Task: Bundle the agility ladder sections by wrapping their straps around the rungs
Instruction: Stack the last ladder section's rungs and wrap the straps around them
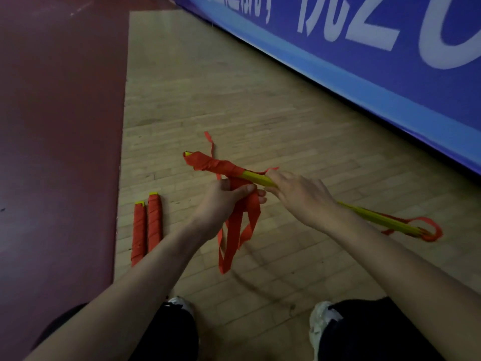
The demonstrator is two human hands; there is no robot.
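A stack of yellow ladder rungs (256, 177) is held above the wooden floor, slanting from upper left to lower right. Red strap is wound around its far left end (213, 164). My right hand (299, 194) grips the rungs near the middle. My left hand (223, 196) pinches the loose red strap (239, 230) just below the wound part, and loops of it hang down. More red strap (426, 230) trails from the rungs' right end.
Two finished bundles (145, 227), wrapped in red strap, lie side by side on the floor to the left. A dark red mat (57, 126) covers the left. A blue banner (364, 61) runs along the right. My shoes (322, 327) are below.
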